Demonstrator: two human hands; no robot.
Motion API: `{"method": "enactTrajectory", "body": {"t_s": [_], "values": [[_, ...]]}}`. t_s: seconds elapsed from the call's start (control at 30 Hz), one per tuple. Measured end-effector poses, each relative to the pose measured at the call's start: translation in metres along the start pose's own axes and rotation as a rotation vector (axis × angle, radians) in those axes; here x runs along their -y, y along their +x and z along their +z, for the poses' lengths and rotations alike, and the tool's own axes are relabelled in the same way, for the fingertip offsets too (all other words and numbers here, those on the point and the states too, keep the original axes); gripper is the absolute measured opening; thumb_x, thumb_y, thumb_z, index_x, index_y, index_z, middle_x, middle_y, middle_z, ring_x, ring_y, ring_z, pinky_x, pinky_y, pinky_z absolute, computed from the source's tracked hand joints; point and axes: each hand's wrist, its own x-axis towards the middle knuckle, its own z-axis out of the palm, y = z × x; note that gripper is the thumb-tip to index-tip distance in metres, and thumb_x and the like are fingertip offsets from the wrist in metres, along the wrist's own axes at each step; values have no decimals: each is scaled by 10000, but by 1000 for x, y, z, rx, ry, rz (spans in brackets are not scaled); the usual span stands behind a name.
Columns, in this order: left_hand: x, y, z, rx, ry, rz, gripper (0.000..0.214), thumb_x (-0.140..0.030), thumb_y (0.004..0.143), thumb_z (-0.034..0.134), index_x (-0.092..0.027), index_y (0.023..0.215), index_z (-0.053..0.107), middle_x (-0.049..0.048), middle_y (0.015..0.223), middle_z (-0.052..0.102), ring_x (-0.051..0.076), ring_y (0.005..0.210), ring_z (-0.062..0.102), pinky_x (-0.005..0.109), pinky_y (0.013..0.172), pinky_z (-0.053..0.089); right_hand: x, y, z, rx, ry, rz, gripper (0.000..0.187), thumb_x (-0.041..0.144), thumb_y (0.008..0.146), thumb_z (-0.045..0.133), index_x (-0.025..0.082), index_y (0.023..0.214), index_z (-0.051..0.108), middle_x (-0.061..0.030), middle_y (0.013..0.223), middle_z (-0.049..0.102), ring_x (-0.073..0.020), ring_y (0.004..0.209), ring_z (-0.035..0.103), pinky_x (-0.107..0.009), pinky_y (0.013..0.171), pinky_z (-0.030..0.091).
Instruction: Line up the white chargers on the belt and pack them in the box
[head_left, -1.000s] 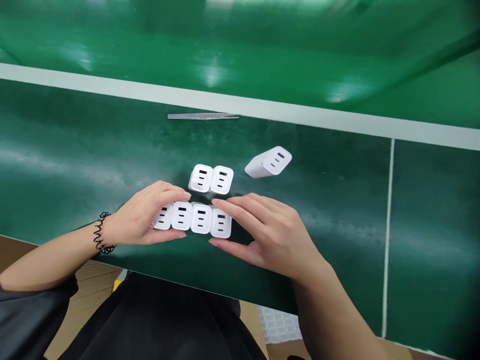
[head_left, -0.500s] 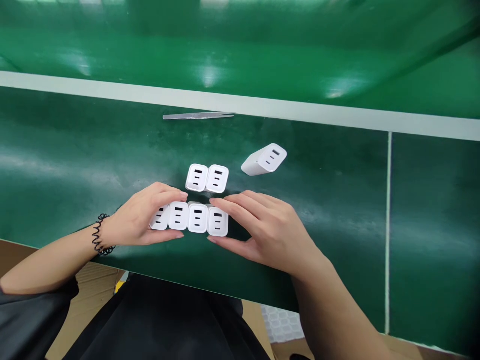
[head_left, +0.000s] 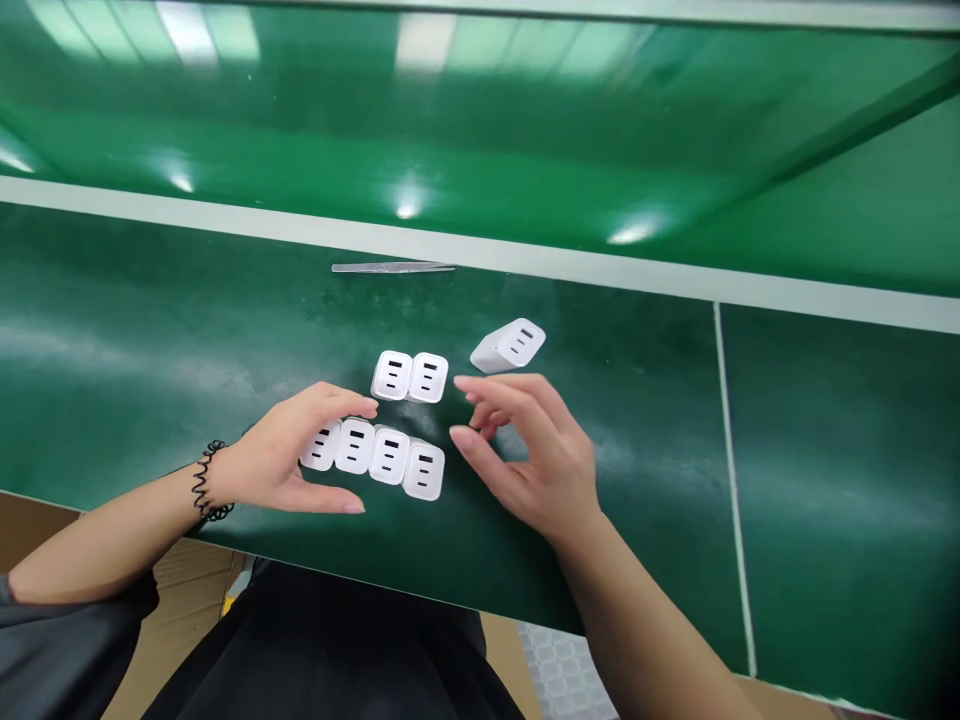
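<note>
Tabletop [head_left: 645, 420] shines green before a white strip [head_left: 600, 268] (left grip [head_left: 281, 452] spread loosely around chargers [head_left: 389, 469], right grip [head_left: 546, 465] parted, empty).

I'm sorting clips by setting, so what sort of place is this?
Probably a factory or workshop bench: there's a green work surface, a row of four matching white charger-like blocks and tweezers.

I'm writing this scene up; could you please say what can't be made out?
Head view:
Leftmost front-row charger: its left side, hidden by the left hand.
Right arm: upper part, cut off by the bottom edge.
Tweezers: tips too small to tell whether they touch.
</note>
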Motion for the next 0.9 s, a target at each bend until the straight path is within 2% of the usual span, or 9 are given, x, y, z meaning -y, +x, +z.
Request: {"method": "enactTrajectory", "body": {"t_s": [0.07, 0.17, 0.23, 0.37, 0.43, 0.53, 0.63, 0.77, 0.9], "values": [[4, 0, -6, -66, -113, -64, 703, -539, 799, 724, -222, 1368, 457, 132, 1211, 621, 245, 1068, 617, 395, 894, 553, -5, 1, 4, -13, 77, 141, 283, 236, 938, 590, 235, 1220, 556, -48, 1052, 601, -93, 682, 613, -229, 579, 571], [10, 3, -15, -186, -175, -211, 509, -432, 878, 661, -231, 1318, 504, 123, 1281, 580, 229, 1138, 583, 380, 934, 547, -9, 2, 14, 87, 265, 281, 309, 269, 964, 535, 208, 1266, 519, -81, 1106, 613, -121, 783, 673, -251, 635, 605], [10, 7, -19, -182, -147, -305, 497, -389, 881, 666, -251, 1327, 499, 110, 1364, 529, 229, 1204, 546, 390, 967, 545, -9, 2, 18, 175, 389, 286, 364, 279, 995, 473, 189, 1347, 468, -118, 1187, 624, -142, 895, 702, -290, 750, 622], [7, 21, -20, -31, 1, -407, 724, -452, 840, 703, -301, 1461, 365, 103, 1476, 444, 274, 1289, 494, 475, 1024, 512, -5, 4, 16, 337, 487, 156, 411, 264, 1025, 402, 221, 1433, 427, -125, 1354, 601, -162, 1096, 682, -343, 921, 588], [5, 30, -20, 32, 83, -412, 776, -479, 829, 709, -335, 1487, 323, 91, 1504, 420, 283, 1293, 494, 473, 1015, 515, -5, 5, 10, 229, 413, 93, 355, 251, 1014, 429, 244, 1356, 525, -89, 1280, 656, -164, 1047, 694, -353, 919, 583], [2, 43, -22, 112, 152, -292, 716, -479, 839, 703, -371, 1464, 372, 49, 1509, 427, 276, 1352, 438, 465, 1086, 462, -12, 6, -5, -109, 198, 37, 276, 198, 966, 492, 263, 1192, 636, -50, 1077, 718, -177, 919, 690, -369, 872, 578], [0, 51, -25, 170, 129, -187, 595, -461, 895, 641, -358, 1440, 426, 40, 1512, 427, 263, 1382, 410, 467, 1141, 411, -26, 8, -20, -290, -7, 82, 331, 148, 887, 530, 269, 1178, 630, -69, 1113, 685, -230, 1004, 650, -416, 862, 567], [6, 45, -38, 174, 104, -188, 445, -414, 958, 557, -337, 1393, 500, 41, 1477, 480, 247, 1355, 444, 449, 1121, 434, -44, 11, -23, -158, -14, 130, 558, 126, 810, 530, 300, 1340, 518, -92, 1346, 559, -286, 1227, 552, -514, 973, 522], [17, 31, -49, 172, 23, -177, 420, -357, 985, 522, -333, 1403, 486, 37, 1474, 498, 229, 1365, 445, 397, 1088, 467, -51, 11, -12, -26, -26, 107, 489, 168, 867, 533, 301, 1338, 520, -106, 1410, 504, -283, 1292, 514, -539, 1072, 452]]}}
